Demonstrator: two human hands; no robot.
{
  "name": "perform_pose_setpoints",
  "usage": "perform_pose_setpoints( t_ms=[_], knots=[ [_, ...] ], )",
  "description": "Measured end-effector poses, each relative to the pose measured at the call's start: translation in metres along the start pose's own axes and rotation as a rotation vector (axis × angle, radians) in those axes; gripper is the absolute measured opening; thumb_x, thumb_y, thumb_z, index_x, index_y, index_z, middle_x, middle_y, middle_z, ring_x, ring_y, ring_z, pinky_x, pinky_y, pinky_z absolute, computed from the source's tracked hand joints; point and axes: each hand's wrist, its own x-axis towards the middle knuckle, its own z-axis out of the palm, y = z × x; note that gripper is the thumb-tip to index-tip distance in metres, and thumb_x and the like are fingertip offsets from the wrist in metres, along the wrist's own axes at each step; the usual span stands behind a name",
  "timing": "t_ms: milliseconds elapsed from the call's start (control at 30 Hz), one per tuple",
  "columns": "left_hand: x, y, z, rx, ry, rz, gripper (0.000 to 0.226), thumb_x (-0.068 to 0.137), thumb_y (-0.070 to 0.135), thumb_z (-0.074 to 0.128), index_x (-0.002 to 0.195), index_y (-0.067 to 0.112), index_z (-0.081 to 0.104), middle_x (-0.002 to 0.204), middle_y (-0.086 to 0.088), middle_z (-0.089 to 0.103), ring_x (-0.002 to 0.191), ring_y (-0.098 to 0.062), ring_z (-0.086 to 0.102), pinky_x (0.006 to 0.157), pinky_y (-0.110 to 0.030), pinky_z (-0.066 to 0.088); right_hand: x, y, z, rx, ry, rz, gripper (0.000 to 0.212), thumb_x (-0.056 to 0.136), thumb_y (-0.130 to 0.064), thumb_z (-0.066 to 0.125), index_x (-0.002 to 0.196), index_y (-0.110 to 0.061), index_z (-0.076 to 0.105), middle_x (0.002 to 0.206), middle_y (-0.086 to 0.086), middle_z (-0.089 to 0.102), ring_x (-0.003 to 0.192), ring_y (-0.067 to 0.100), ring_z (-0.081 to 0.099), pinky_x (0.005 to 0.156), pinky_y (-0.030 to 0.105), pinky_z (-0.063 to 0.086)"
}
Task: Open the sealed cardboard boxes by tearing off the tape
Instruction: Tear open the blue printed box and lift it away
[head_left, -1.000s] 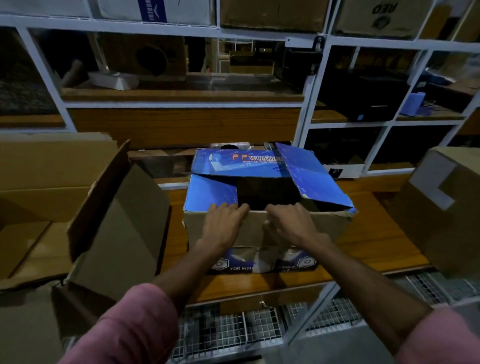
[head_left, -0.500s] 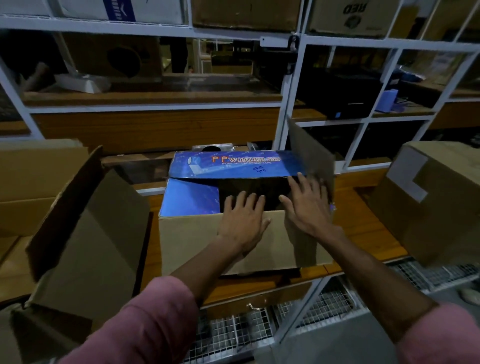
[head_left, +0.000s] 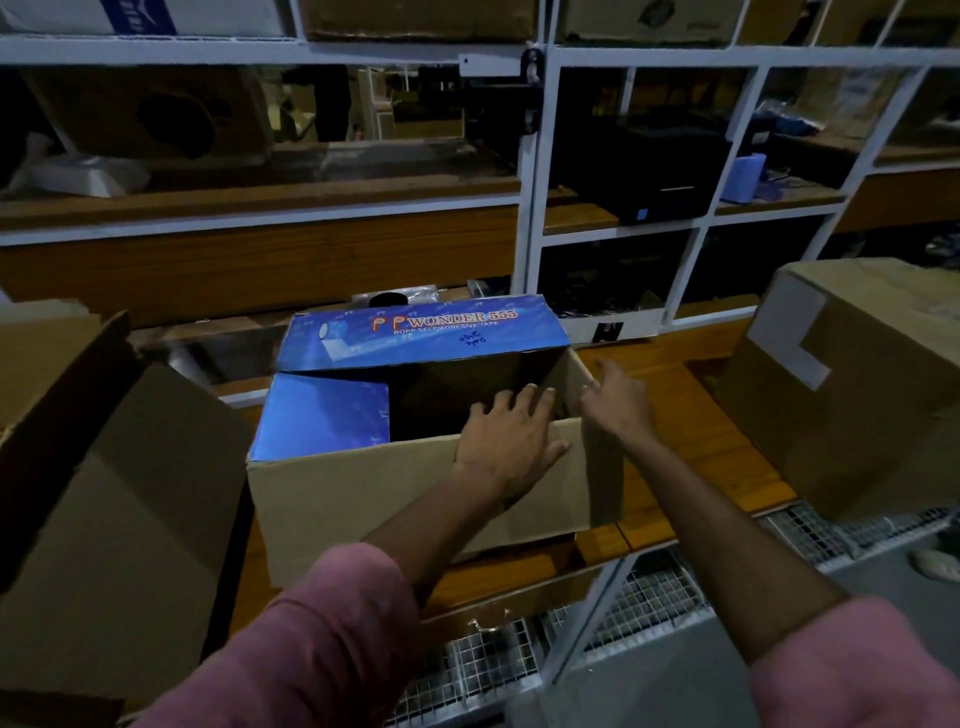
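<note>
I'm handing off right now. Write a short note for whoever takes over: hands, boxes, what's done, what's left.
Left hand: open, lying flat over the near flap of the blue printed cardboard box.
Right hand: open, fingers against the box's right-side flap.
Blue box sits on the wooden shelf, flaps spread, top open; contents too dark to see.
Done: this box is open.
Left: the plain brown cardboard box to the right looks closed, with a pale patch on its side.

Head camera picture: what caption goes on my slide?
Both hands, left hand and right hand, spread the flaps of the blue-topped box.
</note>
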Motion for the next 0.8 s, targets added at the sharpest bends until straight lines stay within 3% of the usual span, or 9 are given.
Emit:
perform_pose_setpoints(
  t_ms=[167,400,533,633,700,800],
  knots=[
    [0.005,0.0,0.011,0.032,0.092,-0.007,0.063,0.1,0.064,0.033,0.147,0.022,0.039,0.145,-0.007,0.051,0.128,-0.027,0.053,0.097,-0.046,0.048,0.017,0.004,-0.001,-0.112,-0.057,0.006,0.032,0.095,-0.02,0.062,0.126,-0.016,0.058,0.105,0.007,0.064,0.082,0.019,0.065,0.071,0.037,0.061],
    [0.005,0.001,0.01,0.004,0.077,-0.008,0.057,0.099,0.066,0.034,0.135,0.023,0.046,0.124,-0.005,0.06,0.102,-0.023,0.064,0.072,-0.038,0.051,0.023,0.005,0.001,-0.204,-0.027,-0.02,0.024,0.094,-0.023,0.064,0.116,-0.015,0.061,0.105,0.009,0.063,0.087,0.023,0.064,0.073,0.038,0.06],
    [0.0,0.006,0.005,-0.016,0.005,-0.037,0.055,0.1,0.065,0.031,0.131,0.022,0.047,0.12,-0.006,0.061,0.101,-0.025,0.064,0.071,-0.04,0.048,0.024,0.009,-0.008,-0.213,-0.06,-0.036,0.03,0.093,-0.019,0.065,0.122,-0.011,0.06,0.106,0.011,0.066,0.082,0.021,0.066,0.065,0.033,0.058],
    [-0.005,0.006,0.0,-0.076,-0.054,-0.1,0.058,0.1,0.067,0.025,0.126,0.021,0.05,0.111,-0.006,0.063,0.092,-0.024,0.063,0.073,-0.041,0.049,0.021,0.012,-0.015,-0.258,-0.088,-0.08,0.03,0.092,-0.019,0.065,0.12,-0.012,0.059,0.106,0.01,0.065,0.084,0.021,0.065,0.069,0.036,0.059],
    [-0.009,0.0,-0.005,-0.135,-0.065,-0.146,0.059,0.101,0.065,0.021,0.12,0.02,0.053,0.104,-0.006,0.063,0.085,-0.023,0.061,0.074,-0.042,0.05,0.014,0.007,-0.014,-0.362,0.0,-0.185,0.024,0.092,-0.018,0.065,0.115,-0.015,0.059,0.101,0.007,0.063,0.084,0.021,0.063,0.073,0.039,0.06],
    [-0.013,-0.018,-0.008,-0.251,-0.041,-0.245,0.058,0.104,0.06,0.016,0.108,0.019,0.058,0.095,-0.007,0.063,0.078,-0.022,0.058,0.076,-0.042,0.05,-0.002,-0.014,-0.001,-0.292,0.088,-0.402,0.021,0.094,-0.019,0.061,0.116,-0.019,0.062,0.104,0.002,0.064,0.092,0.019,0.061,0.082,0.04,0.057]
  ],
)
